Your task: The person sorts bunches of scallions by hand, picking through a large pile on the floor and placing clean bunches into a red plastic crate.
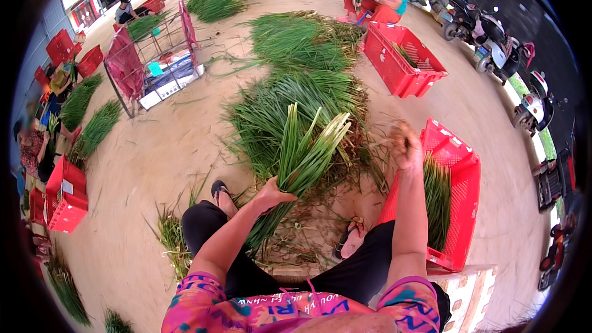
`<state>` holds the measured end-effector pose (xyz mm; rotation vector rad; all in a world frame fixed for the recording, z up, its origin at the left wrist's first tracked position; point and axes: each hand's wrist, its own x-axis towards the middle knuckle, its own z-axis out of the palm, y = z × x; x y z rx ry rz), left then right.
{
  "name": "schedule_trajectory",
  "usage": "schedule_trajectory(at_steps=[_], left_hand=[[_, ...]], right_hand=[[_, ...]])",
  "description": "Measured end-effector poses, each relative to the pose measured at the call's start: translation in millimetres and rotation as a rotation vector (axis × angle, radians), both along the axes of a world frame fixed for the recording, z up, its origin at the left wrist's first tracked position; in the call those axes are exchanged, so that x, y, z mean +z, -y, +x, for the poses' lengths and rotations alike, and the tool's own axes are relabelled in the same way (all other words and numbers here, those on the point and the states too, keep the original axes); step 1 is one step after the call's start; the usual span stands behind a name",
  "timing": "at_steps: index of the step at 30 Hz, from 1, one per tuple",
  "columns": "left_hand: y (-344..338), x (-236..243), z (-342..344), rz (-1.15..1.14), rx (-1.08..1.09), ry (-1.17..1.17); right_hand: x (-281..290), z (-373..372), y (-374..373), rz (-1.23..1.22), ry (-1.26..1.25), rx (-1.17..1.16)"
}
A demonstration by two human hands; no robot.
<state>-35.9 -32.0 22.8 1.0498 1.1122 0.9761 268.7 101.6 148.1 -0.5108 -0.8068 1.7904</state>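
My left hand [273,195] is closed around a bunch of garlic chives [307,159], held over my lap. Their pale cut ends point up and away from me, and the green leaves trail down between my knees. My right hand [405,147] is raised to the right, apart from the bunch. Its fingers are curled and look soiled; whatever they may hold is too small or blurred to tell. Just beyond the bunch spreads a large heap of chives [259,105] on the ground. Beside my right forearm stands a red crate [467,209] with chives [436,200] lying lengthwise in it.
Loose trimmings [172,240] lie around my feet. Another red crate [401,80] stands at the far right, near a seated person [388,0]. A metal-framed cart [154,74] is at the far left. More people sit along the left, by red crates [66,194]. Scooters [493,46] line the right.
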Motion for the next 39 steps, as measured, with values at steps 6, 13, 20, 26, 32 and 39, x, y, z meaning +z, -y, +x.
schedule_trajectory(at_steps=[6, 13, 20, 26, 32, 39], left_hand=[[-11, 3, -3, 0.041, 0.071, 0.146], [-15, 5, -5, 0.065, 0.155, 0.130], [-15, 7, 7, 0.217, 0.197, -0.212], [-10, 20, 19, 0.207, 0.078, -1.230], [-5, 37, 25, 0.289, -0.024, -1.252], [-9, 60, 13, 0.245, 0.151, -0.897]], right_hand=[[-67, -9, 2, 0.065, 1.157, 0.449], [-72, -69, 8, 0.417, 1.637, 0.514], [-93, -134, 36, -0.128, 0.526, 0.354], [-117, -162, 47, -0.274, 0.216, 0.270], [-115, -173, 43, -0.376, 0.115, 0.095], [-107, -156, 26, -0.378, 0.153, 0.224]])
